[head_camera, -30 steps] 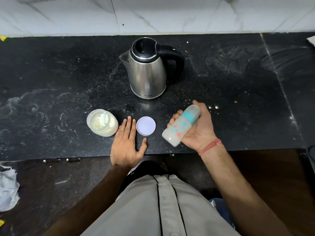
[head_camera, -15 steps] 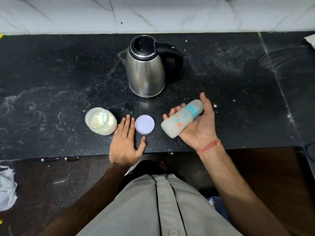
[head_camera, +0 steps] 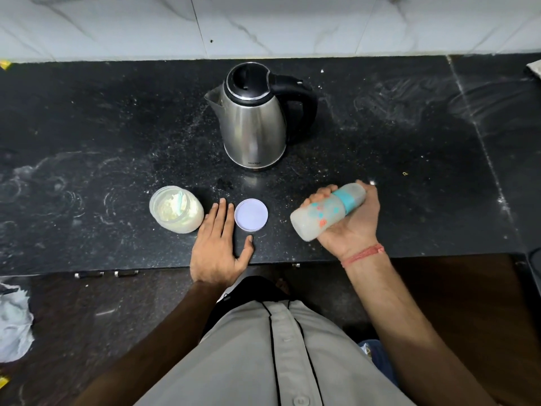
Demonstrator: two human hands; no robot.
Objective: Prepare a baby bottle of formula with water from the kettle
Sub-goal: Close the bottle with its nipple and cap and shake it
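My right hand grips a capped baby bottle on its side above the counter's front edge; it has a teal collar, coloured prints and milky liquid inside. My left hand rests flat on the black counter, fingers straight, between an open formula jar with a scoop in the powder and the jar's round pale lid. A steel kettle with a black lid and handle stands behind them, spout to the left.
White marble wall tiles rise behind the counter. A crumpled white cloth lies on the dark floor at lower left. Powder smears mark the counter. A pale object shows at the far right edge.
My right hand has swung the bottle back and forth, tilting it between frames, and its fingers have curled back round it after opening. My left hand has stayed flat by the lid.
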